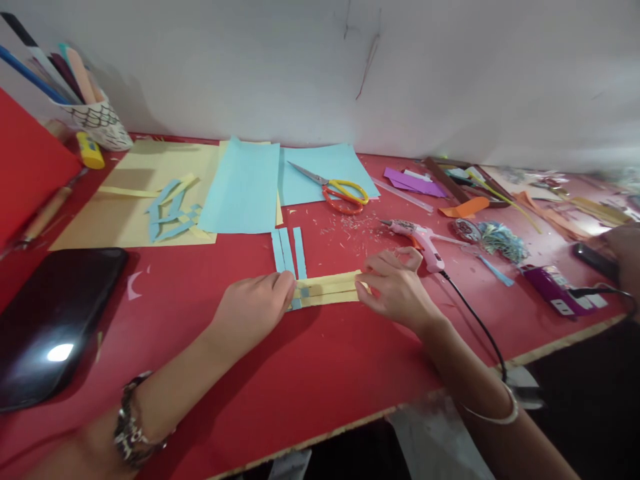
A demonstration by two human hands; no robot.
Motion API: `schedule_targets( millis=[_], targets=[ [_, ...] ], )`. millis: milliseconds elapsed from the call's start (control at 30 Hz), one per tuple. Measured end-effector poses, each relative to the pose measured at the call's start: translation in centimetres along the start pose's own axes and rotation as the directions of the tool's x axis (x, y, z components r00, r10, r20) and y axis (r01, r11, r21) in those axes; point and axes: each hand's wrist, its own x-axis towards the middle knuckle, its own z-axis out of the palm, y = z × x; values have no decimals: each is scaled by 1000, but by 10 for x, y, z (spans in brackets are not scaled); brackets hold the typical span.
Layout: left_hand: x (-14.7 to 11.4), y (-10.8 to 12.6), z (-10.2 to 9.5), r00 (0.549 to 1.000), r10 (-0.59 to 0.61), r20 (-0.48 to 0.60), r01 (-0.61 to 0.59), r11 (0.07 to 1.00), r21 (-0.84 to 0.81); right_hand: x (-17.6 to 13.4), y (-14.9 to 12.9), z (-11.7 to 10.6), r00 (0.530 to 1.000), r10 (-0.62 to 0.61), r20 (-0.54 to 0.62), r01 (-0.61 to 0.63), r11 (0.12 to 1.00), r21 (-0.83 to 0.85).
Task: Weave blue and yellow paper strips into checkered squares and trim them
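Note:
Pale yellow paper strips (330, 288) lie side by side across the red table, crossing light blue paper strips (284, 252) near their left end. My left hand (257, 300) is closed over that crossing, its fingertips pressed on the strips and hiding part of them. At the other end, my right hand (395, 287) pinches the yellow strips between thumb and fingers. Blue strip ends point away from me, toward a light blue sheet (243, 190). Just beyond my right hand lies a pink glue gun (420, 240), its black cord running under my right forearm.
Scissors (345, 193) rest on blue paper at the back. A woven blue-and-yellow strip piece (173, 212) lies on a yellow sheet (90, 223). A black phone (55, 320) is at left, a pen cup (103, 123) behind. A purple power strip (555, 290) and another person's hand (627, 250) are right.

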Motion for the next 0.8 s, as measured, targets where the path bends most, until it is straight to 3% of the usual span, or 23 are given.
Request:
schedule_targets(
  millis=[100,433,500,700,800],
  targets=[
    [0,0,0,999,10,-32,-9,1000,16,0,0,-1,1000,0,-15,0,1000,2],
    [2,-1,-2,993,-40,110,45,998,-39,0,-1,-2,998,26,50,-26,1000,12],
    [2,-2,-2,994,-28,103,37,996,-86,0,-2,-3,1000,14,21,-14,1000,20],
    [3,-12,-3,994,-35,104,55,980,-191,-2,-3,-2,973,87,-214,-66,993,101],
    [1,-18,-5,980,8,200,31,980,-195,0,-6,0,979,117,-164,-88,981,174]
  ],
)
